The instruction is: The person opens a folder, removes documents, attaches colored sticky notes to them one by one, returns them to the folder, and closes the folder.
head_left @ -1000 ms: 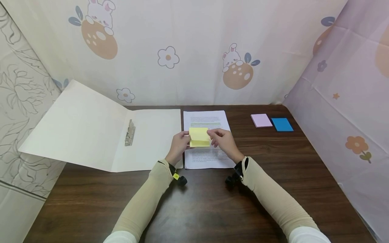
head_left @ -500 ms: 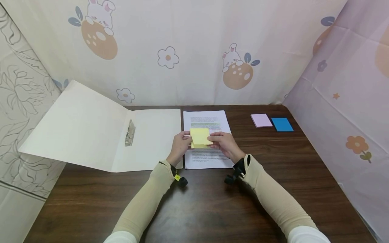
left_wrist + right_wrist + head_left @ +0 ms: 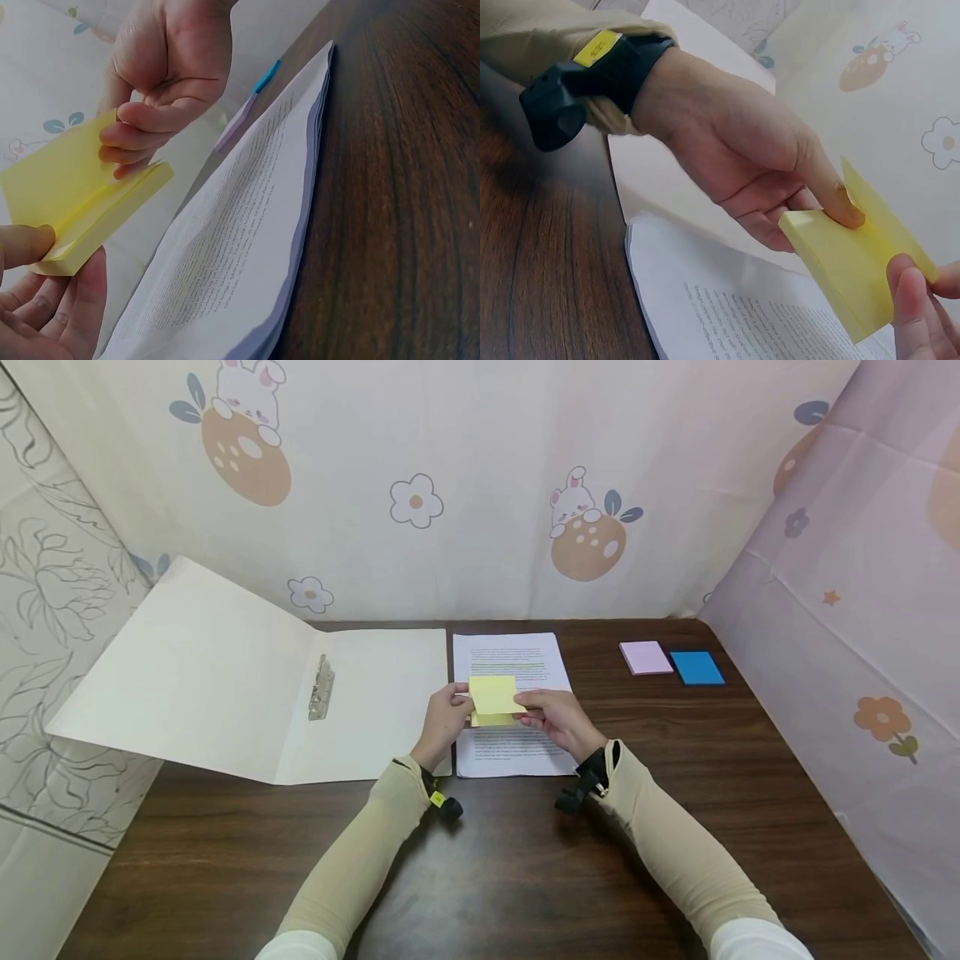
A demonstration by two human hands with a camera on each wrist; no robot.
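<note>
A pad of yellow sticky notes (image 3: 114,223) is held above the printed pages by my left hand (image 3: 444,718), thumb on its face and fingers beneath. My right hand (image 3: 561,717) pinches the edge of the top sticky note (image 3: 56,169), which stands lifted away from the pad along one side while the opposite side still meets it. In the right wrist view, the left thumb sits in the gap between the raised note (image 3: 885,214) and the pad (image 3: 840,262). Below both hands lies a stack of printed paper (image 3: 513,762) with a green highlighted line.
An open white folder (image 3: 382,693) with a metal clip (image 3: 321,689) lies left of the paper, its cover leaning up toward the wall. Pink (image 3: 645,657) and blue (image 3: 697,667) sticky note pads sit at the back right of the dark wooden table (image 3: 480,877).
My right hand has moved from the note's upper right corner down to its lower right edge. The raised note now shows flatter to the head camera. The left hand barely shifted.
</note>
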